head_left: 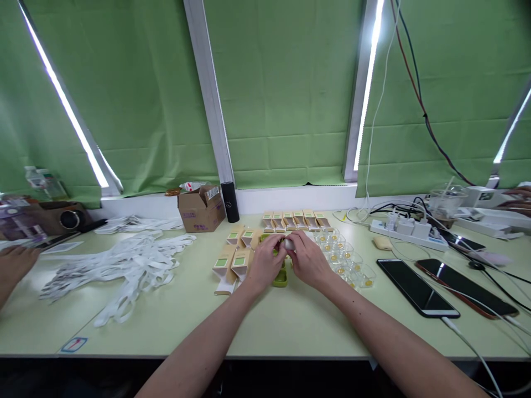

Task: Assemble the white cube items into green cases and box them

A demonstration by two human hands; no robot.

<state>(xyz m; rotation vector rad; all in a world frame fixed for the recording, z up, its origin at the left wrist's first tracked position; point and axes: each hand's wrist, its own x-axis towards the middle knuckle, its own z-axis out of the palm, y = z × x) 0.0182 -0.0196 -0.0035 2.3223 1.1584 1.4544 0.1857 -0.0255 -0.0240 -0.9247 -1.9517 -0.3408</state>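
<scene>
My left hand and my right hand meet at the middle of the table, fingers closed. A small white rounded object shows between their fingertips, held by my right hand. My left fingertips press against it from the other side; whether they grip a second piece is hidden. Under the hands lie green molded trays, mostly covered. Small folded cardboard boxes with green labels stand left of my left hand. Clear plastic cups with yellow centers are grouped right of my right hand.
Behind the hands stands a row of open cardboard boxes. White straps are heaped on the left, near another person's hand. A brown carton and black cylinder stand at the back. Phones, cables and a power strip occupy the right.
</scene>
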